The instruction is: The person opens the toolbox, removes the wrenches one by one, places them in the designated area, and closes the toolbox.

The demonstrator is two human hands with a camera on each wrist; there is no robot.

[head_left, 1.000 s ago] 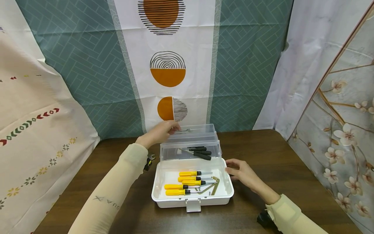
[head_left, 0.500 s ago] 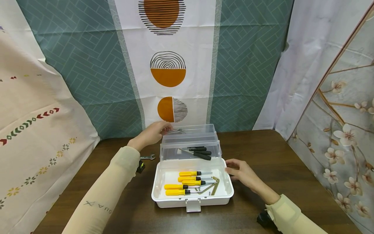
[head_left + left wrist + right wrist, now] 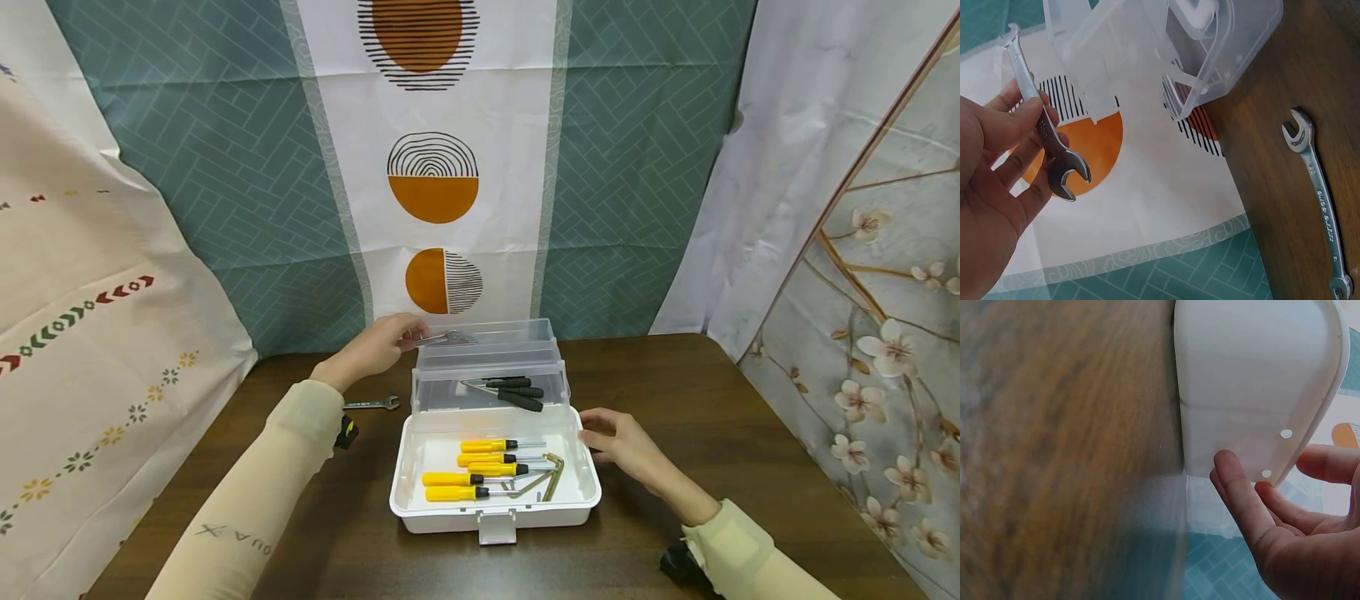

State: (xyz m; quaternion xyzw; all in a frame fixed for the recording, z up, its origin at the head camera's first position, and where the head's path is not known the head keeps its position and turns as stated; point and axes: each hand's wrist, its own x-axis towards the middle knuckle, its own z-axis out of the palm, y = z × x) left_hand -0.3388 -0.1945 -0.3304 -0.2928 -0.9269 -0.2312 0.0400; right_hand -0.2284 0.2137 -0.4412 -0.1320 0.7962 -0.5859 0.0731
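My left hand pinches a silver open-end wrench between thumb and fingers, beside the left end of the clear upper tray. Both wrench ends show in the left wrist view. A second open-end wrench lies on the table, left of the white toolbox. My right hand holds the toolbox at its back right corner; in the right wrist view one finger lies against the outer wall and another digit reaches over the rim. Yellow-handled screwdrivers and brass hex keys lie inside.
Several black-handled tools lie in the lower clear tray. The toolbox latch hangs down at the front. Brown table surrounds the box; a patterned cloth hangs behind it.
My left hand has drawn leftward along the upper tray with the wrench. The wrench on the table has come into view from behind the left wrist. The right hand and toolbox stay still.
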